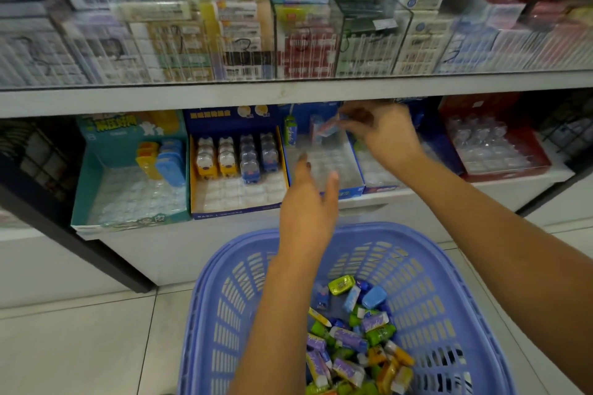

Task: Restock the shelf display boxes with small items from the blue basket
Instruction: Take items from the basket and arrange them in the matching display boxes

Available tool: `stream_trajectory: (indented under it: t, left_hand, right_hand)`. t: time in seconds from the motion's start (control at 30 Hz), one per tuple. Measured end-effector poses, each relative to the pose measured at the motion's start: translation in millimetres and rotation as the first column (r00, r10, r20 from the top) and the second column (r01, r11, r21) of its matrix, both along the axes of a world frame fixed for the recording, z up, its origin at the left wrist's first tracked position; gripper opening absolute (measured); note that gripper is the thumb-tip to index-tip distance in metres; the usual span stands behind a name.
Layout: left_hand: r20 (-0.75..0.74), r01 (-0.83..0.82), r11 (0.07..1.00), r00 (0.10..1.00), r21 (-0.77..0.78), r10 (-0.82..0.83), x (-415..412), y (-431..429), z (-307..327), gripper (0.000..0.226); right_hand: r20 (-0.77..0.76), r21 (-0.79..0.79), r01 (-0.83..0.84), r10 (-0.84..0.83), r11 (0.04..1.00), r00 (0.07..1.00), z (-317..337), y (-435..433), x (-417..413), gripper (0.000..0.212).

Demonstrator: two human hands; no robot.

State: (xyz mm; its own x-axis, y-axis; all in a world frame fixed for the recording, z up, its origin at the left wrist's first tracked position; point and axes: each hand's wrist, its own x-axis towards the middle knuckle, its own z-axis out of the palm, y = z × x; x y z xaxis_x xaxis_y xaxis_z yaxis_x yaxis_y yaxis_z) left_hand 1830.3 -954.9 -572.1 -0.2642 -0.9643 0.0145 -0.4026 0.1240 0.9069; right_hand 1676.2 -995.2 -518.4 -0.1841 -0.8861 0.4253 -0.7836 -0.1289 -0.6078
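Below you the blue basket (442, 266) holds packs; your right hand (382, 135) pinches a small pack (327, 130) over the blue display box (357, 160); left hand (308, 202) hangs released. Next, seat it upright at the box's back edge.

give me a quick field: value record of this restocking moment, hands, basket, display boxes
left hand: open, empty, held above the basket's far rim
right hand: pinching a small pink and blue packet over the blue display box
blue display box: mostly empty tray, one green item upright at its back left
blue basket: on the floor, loose small items piled in its bottom
yellow-edged box: bear-shaped items fill the back rows
teal box: a few yellow and blue items at the back
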Motion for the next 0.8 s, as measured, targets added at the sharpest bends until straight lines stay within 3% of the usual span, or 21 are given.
stream_trajectory:
  t: [0.07, 0.17, 0.53, 0.7, 0.8]
  left_hand:
    - [0.319, 0.144, 0.983, 0.942, -0.113, -0.101, -1.5, 1.9, -14.7, 0.063]
    - [0.475, 0.237, 0.963, 0.867, -0.131, -0.149, 0.2, 3.1, -28.5, 0.064]
    - [0.493, 0.260, 0.946, 0.860, -0.196, -0.135, 0.9, 2.1, -38.4, 0.066]
    - [0.479, 0.251, 0.947, 0.868, -0.202, -0.129, -0.2, 0.8, -40.2, 0.067]
    - [0.483, 0.253, 0.944, 0.867, -0.212, -0.124, 0.2, 1.6, -40.1, 0.066]
  right_hand:
    - [-0.012, 0.147, 0.034, -0.033, 0.989, 0.999, -4.8, -26.2, -4.8, 0.018]
    - [-0.050, 0.339, 0.003, 0.015, 0.941, 0.999, -15.7, -51.9, -12.3, 0.024]
    - [-0.179, 0.594, -0.104, 0.257, 0.797, 0.950, -6.1, -76.6, -21.0, 0.023]
    - [-0.247, 0.461, -0.032, 0.163, 0.887, 0.955, -22.9, -69.5, -14.4, 0.030]
    - [-0.271, 0.447, -0.010, 0.146, 0.894, 0.951, -22.2, -66.8, -12.3, 0.031]
